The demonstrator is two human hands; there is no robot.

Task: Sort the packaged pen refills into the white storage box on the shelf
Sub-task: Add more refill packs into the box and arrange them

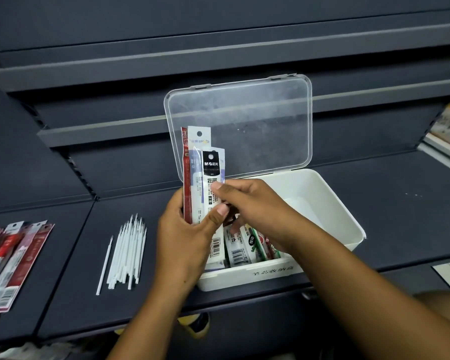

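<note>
Refill packets (205,165), pinched by left hand (185,237) and right hand (255,206), above dark shelf (72,255).

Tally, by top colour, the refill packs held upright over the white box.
Red-topped pack: 1
White-topped pack: 1
Black-topped pack: 1
Total: 3
</note>
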